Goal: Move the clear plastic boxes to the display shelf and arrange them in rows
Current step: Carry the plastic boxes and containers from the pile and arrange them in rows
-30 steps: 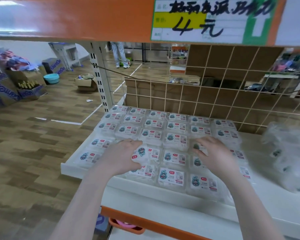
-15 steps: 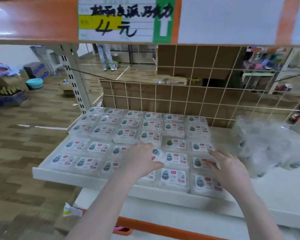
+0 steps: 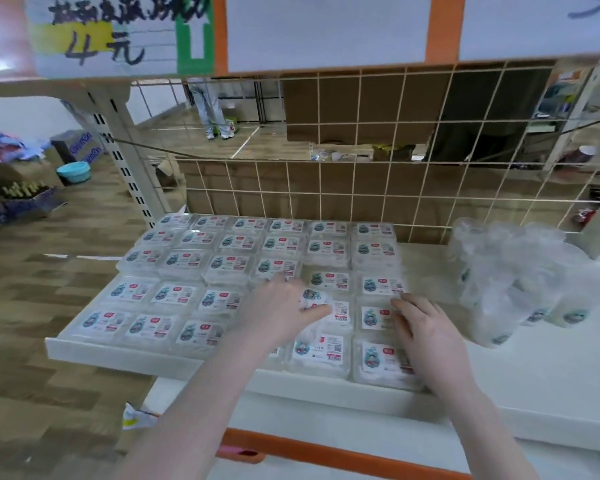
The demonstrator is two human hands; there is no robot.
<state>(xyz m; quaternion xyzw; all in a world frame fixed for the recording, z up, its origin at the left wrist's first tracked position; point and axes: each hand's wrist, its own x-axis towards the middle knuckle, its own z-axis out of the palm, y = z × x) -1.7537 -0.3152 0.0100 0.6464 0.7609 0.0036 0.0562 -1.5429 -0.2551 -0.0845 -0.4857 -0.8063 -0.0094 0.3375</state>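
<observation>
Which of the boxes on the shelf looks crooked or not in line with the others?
One clear box under the left hand sits tilted, its label turned out of square with the neat rows of boxes. The right hand rests on the neighbouring column. Nothing looks spilled or damaged.

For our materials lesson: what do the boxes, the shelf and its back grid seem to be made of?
Boxes: clear glossy plastic, contents showing through, paper-looking labels.
Shelf: probably painted metal, smooth matte white with a folded front edge.
Back grid: thin cream-coated wire, likely metal.
</observation>
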